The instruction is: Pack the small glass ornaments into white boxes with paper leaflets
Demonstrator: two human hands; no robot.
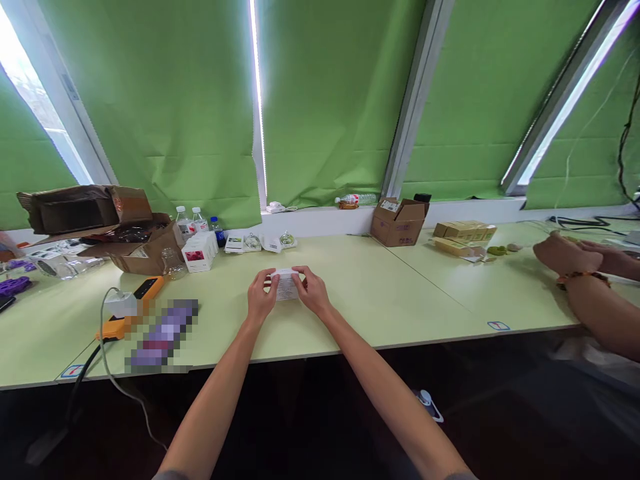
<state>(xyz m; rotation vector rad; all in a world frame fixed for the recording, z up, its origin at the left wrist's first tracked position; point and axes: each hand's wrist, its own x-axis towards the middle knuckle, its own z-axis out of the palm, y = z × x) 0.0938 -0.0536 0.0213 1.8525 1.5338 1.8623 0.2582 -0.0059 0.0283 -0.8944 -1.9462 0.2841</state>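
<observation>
A small white box [287, 288] with fine print on its face stands just above the table [380, 300], held between both hands. Its left side is gripped by the fingers and thumb of my left hand [262, 293]. My right hand [312, 290] closes on the opposite side, thumb on the printed face. Whether the box touches the table I cannot tell. Behind it lie flat white cartons [244, 243] and a clear round item [287, 240]. To their left stands a row of white boxes [200, 255] with a red picture.
Open cardboard boxes [145, 252], bottles and an orange power strip [150, 288] with a cable occupy the left. Further right are a brown carton [397, 223] and yellow boxes [464, 231]. Another person's hands [567, 257] work at the far right.
</observation>
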